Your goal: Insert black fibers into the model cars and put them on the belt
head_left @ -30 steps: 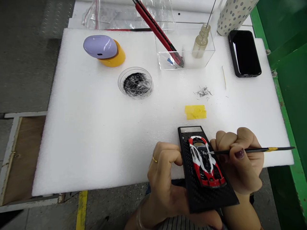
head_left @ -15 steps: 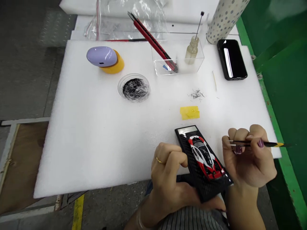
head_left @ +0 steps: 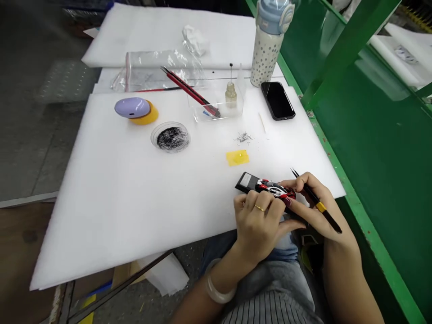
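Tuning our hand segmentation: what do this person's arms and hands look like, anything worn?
No gloves, and no sleeves show on the forearms. Left hand: a thin gold ring on one finger, a pale, smooth, rounded bangle at the wrist; its nails can't be made out. Right hand: dark, glossy thumbnail, no ring or bracelet visible.

I read the near-right model car as red, white and black on a black base, pale label at the left end. Tweezers there: black, yellow band. Tape yellow. Dish clear, strands inside black. Far left I've got lilac over orange-yellow on the rounded object. Far right: phone black, bottle white with grey dots, pale blue lid. Board white, right panel green. Shirt striped.
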